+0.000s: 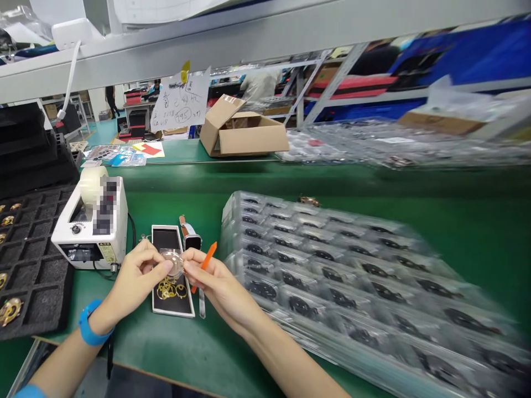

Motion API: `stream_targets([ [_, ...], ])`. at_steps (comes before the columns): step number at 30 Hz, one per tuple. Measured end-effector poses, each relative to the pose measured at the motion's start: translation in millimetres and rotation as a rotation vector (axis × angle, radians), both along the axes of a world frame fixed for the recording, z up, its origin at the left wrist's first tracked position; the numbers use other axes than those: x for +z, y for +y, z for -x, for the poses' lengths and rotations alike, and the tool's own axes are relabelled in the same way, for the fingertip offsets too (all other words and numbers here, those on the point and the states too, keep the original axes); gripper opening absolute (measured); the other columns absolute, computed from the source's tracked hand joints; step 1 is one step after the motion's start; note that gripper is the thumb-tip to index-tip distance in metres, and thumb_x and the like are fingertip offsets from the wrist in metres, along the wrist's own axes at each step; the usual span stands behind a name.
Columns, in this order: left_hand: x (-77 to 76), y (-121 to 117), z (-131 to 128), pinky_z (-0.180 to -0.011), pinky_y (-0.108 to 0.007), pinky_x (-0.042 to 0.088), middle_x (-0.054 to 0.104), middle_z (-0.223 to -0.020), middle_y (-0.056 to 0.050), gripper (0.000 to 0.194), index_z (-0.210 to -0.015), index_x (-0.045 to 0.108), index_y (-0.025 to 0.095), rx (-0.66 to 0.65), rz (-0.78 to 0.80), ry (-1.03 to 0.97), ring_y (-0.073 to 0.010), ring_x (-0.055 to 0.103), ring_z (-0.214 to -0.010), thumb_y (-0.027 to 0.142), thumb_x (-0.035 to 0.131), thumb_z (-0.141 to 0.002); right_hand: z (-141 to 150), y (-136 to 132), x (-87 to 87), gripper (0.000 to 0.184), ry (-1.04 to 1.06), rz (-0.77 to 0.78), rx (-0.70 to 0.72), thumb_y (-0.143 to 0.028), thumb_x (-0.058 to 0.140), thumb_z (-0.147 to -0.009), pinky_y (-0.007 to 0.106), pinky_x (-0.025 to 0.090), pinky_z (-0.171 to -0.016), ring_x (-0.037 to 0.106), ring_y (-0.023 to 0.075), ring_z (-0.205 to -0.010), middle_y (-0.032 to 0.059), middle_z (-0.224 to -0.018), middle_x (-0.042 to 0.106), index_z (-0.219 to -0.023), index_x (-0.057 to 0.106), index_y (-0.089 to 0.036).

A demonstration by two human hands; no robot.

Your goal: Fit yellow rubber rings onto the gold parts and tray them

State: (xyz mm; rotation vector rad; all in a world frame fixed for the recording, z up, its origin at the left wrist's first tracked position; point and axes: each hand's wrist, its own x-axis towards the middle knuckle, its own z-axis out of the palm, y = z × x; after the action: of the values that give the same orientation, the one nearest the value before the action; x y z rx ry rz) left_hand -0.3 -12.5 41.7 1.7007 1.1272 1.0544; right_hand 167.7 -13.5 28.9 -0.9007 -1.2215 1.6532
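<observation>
My left hand [141, 275] pinches the rim of a round, clear-faced piece [173, 264] that looks like a watch case; its exact kind is unclear. On its other side, the fingertips of my right hand [211, 272] touch the rim, while a flat orange pointed stick [211, 253] is tucked between those fingers. Both hands hover above a white-rimmed tray [174, 314] with a black lining. Several gold-coloured rings [171, 289] lie inside it. Just behind my right hand rests a wristwatch [192, 241] with a square dark face.
Stacked clear plastic trays [332, 271] holding dark parts fill the right side. A white tape dispenser [93, 221] stands at left, beside a black compartment tray [41, 265] with gold pieces. An open cardboard box [253, 138] sits on the ledge behind.
</observation>
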Motion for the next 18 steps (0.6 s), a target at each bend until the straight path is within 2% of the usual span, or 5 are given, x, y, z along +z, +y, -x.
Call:
stream_targets([
  [18, -3.4, -2.2, -1.2, -0.061, -0.026, 0.031, 0.04, -0.07, 0.001, 0.025, -0.062, 0.055, 0.017, 0.02, -0.015, 0.009, -0.014, 0.041, -0.068, 0.03, 0.056, -0.083, -0.3, -1.7, 1.5, 0.041, -0.032, -0.026, 0.01, -0.059, 0.063, -0.072, 0.024, 0.018, -0.054, 0.021, 0.0101, -0.054, -0.0065, -0.057, 0.03, -0.073, 0.051, -0.02],
])
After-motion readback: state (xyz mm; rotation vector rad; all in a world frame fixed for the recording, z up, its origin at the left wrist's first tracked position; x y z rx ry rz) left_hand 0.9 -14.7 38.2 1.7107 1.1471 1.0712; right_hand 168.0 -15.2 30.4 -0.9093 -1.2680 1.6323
